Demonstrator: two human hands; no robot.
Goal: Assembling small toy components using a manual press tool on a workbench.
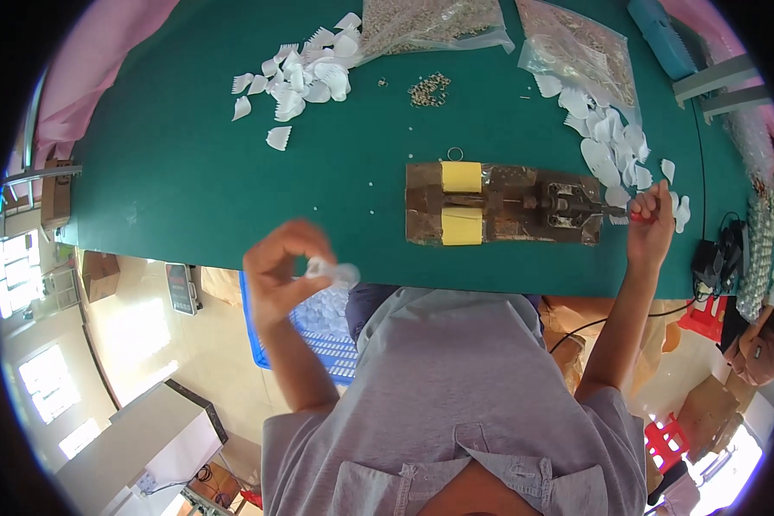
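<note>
My left hand [282,273], slightly blurred, is closed by the table's near edge. Between its thumb and fingers is a white plastic piece [342,274], held above a blue basket [258,331] of similar pale pieces. My right hand [652,225] wraps around the red handle of a metal toggle clamp [568,205]. This clamp sits on a worn brown board [509,225] with two yellow pads [462,226]. Beside my right hand lies a pile of white toothed plastic pieces [600,153], a few of them near the handle.
Another pile of white toothed pieces [316,76] lies at the far left of the green table [189,181]. Clear bags [430,26] of small metal parts stand at the back, with loose small parts [430,89] in front. A metal ring [455,154] touches the board's far edge.
</note>
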